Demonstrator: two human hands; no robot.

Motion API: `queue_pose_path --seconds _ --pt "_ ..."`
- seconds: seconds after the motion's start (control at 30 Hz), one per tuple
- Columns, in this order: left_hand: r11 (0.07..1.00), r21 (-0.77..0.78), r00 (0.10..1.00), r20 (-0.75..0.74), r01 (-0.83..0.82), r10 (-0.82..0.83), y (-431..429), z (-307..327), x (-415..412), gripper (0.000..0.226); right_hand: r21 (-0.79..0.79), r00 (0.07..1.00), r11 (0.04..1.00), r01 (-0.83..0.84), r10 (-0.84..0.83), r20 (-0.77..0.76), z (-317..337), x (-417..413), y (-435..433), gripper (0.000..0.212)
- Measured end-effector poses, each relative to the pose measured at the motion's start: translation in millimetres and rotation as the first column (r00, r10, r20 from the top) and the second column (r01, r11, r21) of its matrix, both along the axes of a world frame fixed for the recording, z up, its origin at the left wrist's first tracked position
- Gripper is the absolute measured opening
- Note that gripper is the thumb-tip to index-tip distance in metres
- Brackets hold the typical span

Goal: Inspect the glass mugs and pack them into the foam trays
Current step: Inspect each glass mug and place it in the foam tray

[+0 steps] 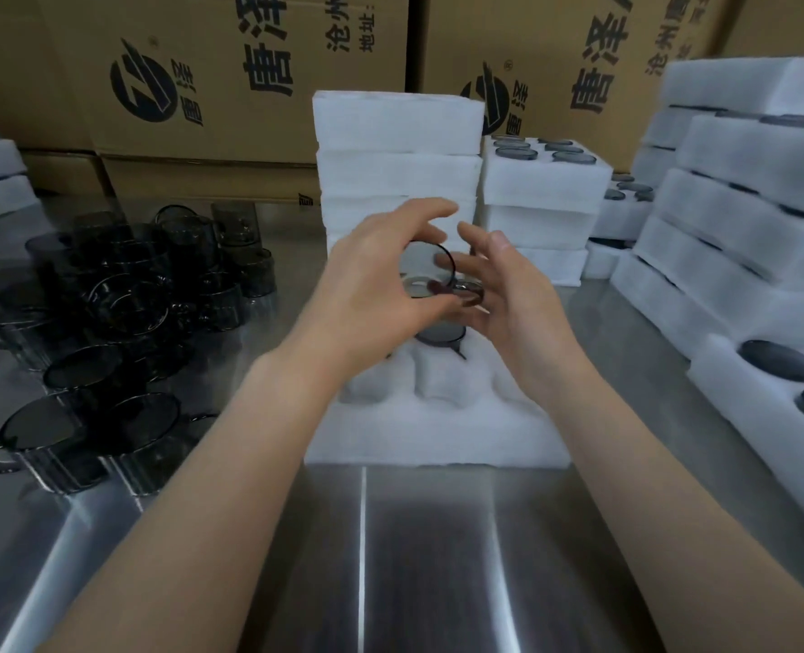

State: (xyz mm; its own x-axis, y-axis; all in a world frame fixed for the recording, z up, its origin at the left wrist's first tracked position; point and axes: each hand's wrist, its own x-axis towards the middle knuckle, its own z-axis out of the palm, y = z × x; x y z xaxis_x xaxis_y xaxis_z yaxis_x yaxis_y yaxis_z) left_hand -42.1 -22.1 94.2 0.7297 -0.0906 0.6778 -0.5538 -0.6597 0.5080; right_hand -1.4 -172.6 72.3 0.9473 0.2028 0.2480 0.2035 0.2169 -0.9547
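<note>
loose mugs (108,294) heaped left on table (438,558) | left hand (372,289) curled round held mug (426,271), above near foam tray (438,435) | right hand (518,294) fingers fairly straight, touching its handle side | 1 seated mug (440,334) in tray | packed trays (744,238) stacked right

Left hand (373,286), right hand (525,301) close together.

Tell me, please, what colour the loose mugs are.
The mugs are smoky dark grey, clearest in the head view.
</note>
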Motion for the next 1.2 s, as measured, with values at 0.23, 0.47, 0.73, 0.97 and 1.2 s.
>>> queue_pose_path --seconds 0.23,0.47,0.73,0.97,1.2 --pt "0.973 -0.214 0.995 -0.045 0.081 -0.093 -7 -26 11 0.087 0.065 0.994 0.993 -0.103 0.105 -0.038 -2 0 -7 0.022" --pt "0.944 -0.311 0.979 -0.126 0.113 -0.159 -7 -31 15 0.058 0.183 0.986 0.976 -0.116 0.135 -0.099 0 0 -7 0.014" --pt "0.949 -0.228 0.961 -0.116 0.219 -0.25 -7 -33 12 0.066 0.097 0.994 0.995 -0.026 0.037 -0.105 -3 2 -4 0.018" --pt "0.943 -0.207 0.952 -0.104 0.262 -0.288 -8 -33 10 0.068 -0.095 0.995 0.994 0.051 -0.043 0.088 -8 -1 1 0.035" --pt "0.914 -0.327 0.949 -0.121 0.239 -0.291 -5 -33 12 0.067 -0.15 0.979 0.989 -0.009 0.04 0.199 -8 -2 -2 0.056"
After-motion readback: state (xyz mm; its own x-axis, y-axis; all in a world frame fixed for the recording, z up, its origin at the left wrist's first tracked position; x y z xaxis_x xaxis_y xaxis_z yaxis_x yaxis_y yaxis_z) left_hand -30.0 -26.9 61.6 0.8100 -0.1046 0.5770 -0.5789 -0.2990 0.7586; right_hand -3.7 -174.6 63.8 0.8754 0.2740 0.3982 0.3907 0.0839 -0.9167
